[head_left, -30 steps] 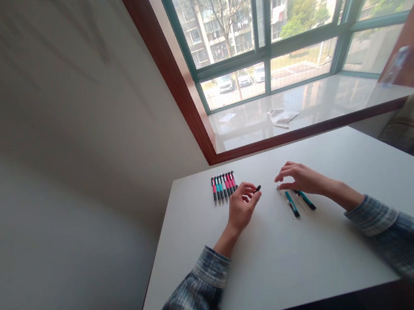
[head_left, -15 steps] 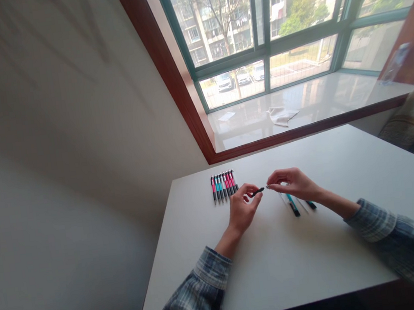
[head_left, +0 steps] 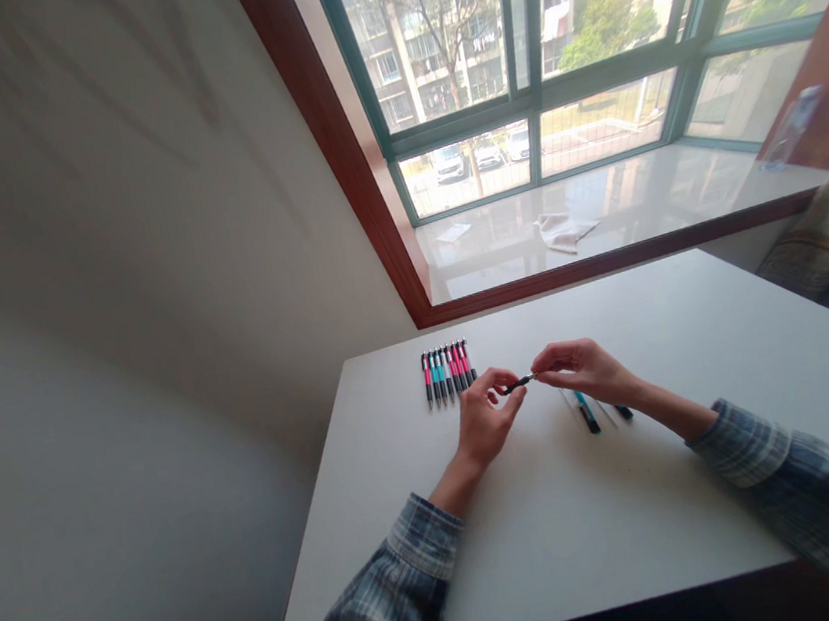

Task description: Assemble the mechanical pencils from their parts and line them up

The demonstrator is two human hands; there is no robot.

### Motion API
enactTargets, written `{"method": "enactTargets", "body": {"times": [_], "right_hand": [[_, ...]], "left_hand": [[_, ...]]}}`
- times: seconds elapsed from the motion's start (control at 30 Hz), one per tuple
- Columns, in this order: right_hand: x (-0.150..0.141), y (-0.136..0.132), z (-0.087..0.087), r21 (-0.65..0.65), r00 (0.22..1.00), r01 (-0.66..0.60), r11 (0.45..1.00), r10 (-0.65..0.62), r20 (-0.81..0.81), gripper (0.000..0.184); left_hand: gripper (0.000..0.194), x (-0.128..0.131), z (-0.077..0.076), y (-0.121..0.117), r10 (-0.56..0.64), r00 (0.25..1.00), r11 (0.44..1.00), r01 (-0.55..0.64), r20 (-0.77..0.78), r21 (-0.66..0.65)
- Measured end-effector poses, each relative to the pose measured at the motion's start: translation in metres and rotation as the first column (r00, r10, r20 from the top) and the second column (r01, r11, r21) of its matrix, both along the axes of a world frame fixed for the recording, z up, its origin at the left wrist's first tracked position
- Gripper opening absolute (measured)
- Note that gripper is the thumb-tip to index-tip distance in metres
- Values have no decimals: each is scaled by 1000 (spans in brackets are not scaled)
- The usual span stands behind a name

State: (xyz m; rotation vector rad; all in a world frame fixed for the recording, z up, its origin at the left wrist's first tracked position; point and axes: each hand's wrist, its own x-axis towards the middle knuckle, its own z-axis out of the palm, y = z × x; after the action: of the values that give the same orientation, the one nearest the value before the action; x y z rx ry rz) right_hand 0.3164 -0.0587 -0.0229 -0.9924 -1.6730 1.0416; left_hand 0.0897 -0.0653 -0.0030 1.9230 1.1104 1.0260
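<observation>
My left hand point(head_left: 486, 417) pinches a dark pen barrel point(head_left: 516, 384) that points right and slightly up. At the barrel's right end, my right hand point(head_left: 580, 372) grips a small silvery pen tip point(head_left: 532, 376) between thumb and fingers, and the tip meets the barrel. Beyond my left hand, a row of assembled click pens point(head_left: 440, 376) with pink, teal and white bodies lies side by side. Below my right hand are a teal-and-black pen part point(head_left: 587, 413), thin refills point(head_left: 607, 415) and another dark pen part point(head_left: 623, 412), all partly hidden by the hand.
The white table point(head_left: 563, 534) has its far edge near the wall and a red-brown window frame point(head_left: 504, 297). On the window sill lie a crumpled cloth point(head_left: 563, 232) and a paper point(head_left: 454, 233). A clear bottle point(head_left: 793, 131) stands at the right, near a curtain point(head_left: 813, 231).
My right hand has moved slightly left, closing the small gap between the pen tip and the barrel. My left hand and the pens on the table have stayed in place.
</observation>
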Motion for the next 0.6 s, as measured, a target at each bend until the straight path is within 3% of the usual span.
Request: {"method": "enactTargets", "body": {"times": [0.37,0.6], "right_hand": [[4,-5,8,163,968,43,986,-81,237,27],[4,-7,12,195,920,-6,981,-71,384,31]], "left_hand": [[10,0,0,1,-1,1000,1000,1,-3,31],[9,-1,-3,2,-5,1000,998,5,-11,58]]}}
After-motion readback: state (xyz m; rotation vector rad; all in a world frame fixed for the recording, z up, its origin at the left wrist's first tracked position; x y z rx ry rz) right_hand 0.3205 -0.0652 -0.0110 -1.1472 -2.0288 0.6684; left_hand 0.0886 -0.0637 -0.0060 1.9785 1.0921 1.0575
